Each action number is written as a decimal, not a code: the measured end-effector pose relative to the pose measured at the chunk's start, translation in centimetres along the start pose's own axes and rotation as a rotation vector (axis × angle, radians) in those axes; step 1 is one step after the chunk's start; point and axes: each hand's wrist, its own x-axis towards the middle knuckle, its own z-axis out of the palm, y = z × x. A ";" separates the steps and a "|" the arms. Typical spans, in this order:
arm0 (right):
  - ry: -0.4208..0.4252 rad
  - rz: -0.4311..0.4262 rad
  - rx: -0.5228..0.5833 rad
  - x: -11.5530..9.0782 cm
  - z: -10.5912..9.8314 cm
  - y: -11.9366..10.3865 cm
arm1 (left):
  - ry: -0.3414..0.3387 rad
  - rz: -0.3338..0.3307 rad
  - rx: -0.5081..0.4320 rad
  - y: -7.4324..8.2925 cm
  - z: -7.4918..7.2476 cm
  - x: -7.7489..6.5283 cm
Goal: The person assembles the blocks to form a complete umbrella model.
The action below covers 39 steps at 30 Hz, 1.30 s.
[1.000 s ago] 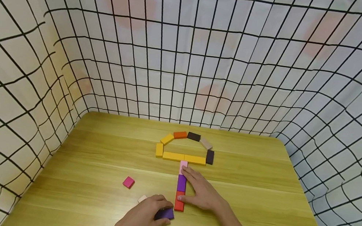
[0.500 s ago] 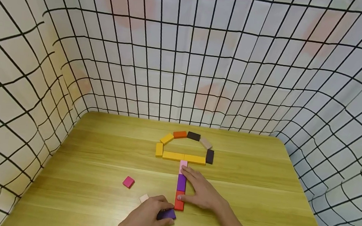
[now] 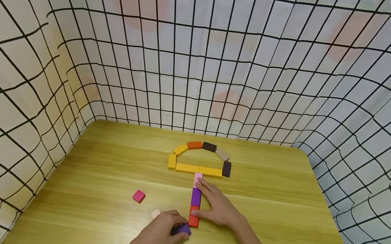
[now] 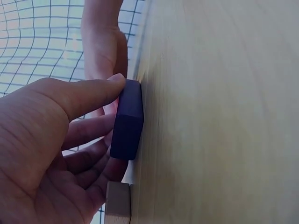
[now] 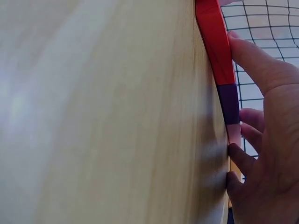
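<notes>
My left hand pinches a dark purple block between thumb and fingers. Its right end lies close by the near end of a red block; in the left wrist view the purple block is right at the tabletop. Red, violet and pink blocks form a straight column. My right hand rests along this column, thumb on the red block and a fingertip on the pink one. The right wrist view shows that thumb on the red block, fingers spread.
Two long yellow blocks make a bar at the column's far end, under an arch of several blocks such as an orange one. A magenta block and a cream block lie to the left. Black netting borders the wooden table.
My left hand has shifted slightly right with the purple block, which has turned a little and come closer to the red block. The right hand has stayed in place on the column.
</notes>
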 end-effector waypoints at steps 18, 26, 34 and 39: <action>-0.001 0.031 0.025 -0.1 0.2 0.2 | 0.002 -0.004 -0.004 0.0 0.4 0.0; 0.008 0.022 0.016 0.0 0.4 0.4 | 0.017 -0.006 -0.013 0.0 0.4 0.0; 0.000 0.036 0.012 0.2 0.3 0.2 | 0.016 -0.029 -0.023 0.1 0.3 0.1; 0.003 0.039 0.023 0.1 0.2 0.1 | 0.015 -0.019 -0.025 0.1 0.3 0.1</action>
